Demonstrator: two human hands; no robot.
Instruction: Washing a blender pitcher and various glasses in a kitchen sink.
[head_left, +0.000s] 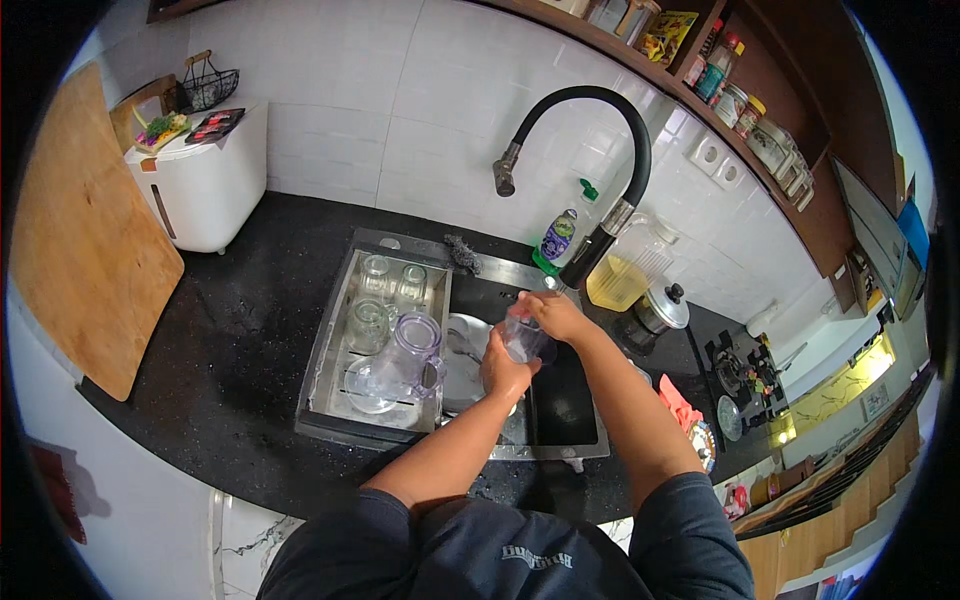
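My left hand (508, 369) is wrapped around a clear, slightly purple cup (525, 339) above the black sink basin (568, 409). Curled over the far end of the same cup are the fingers of my right hand (555, 313); some of them are hidden. Below and left of the hands, a white plate (459, 382) and other dishes lie in the basin, partly covered by my arm. A metal drying tray (330, 390) on the sink's left side holds several upturned glass mugs (368, 327), a clear purple-tinted pitcher (409, 352) and a clear round dish (367, 394).
A black flexible faucet (637, 127) arches above the sink. Behind it stand a dish soap bottle (555, 240), a jug of yellow liquid (619, 281) and a lidded metal pot (660, 307). A dark scouring pad (463, 253) rests on the rim. An orange cloth (679, 405) lies right.
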